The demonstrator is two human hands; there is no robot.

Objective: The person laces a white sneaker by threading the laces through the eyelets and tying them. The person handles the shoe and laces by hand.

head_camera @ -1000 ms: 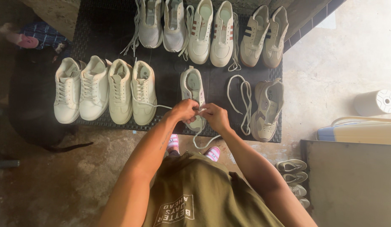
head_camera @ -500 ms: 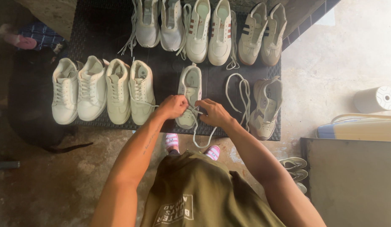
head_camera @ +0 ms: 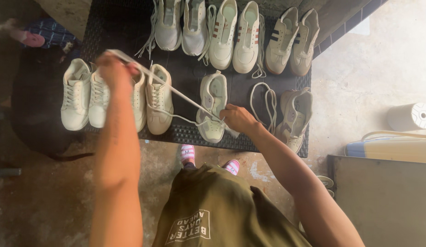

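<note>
Fingers of left hand [head_camera: 113, 68] pinch the white shoelace [head_camera: 176, 93] taut; right hand [head_camera: 238, 119] pinches it at the grey sneaker [head_camera: 212, 107] by the black mat's [head_camera: 249, 137] front edge. I'd worry yanking drags the sneaker off.

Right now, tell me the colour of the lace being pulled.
The lace is white or off-white, seen best in the head view.

Two pairs of cream sneakers [head_camera: 116, 98] lie on the black mat [head_camera: 116, 32]; a white roll [head_camera: 409, 116] stands at right.
</note>
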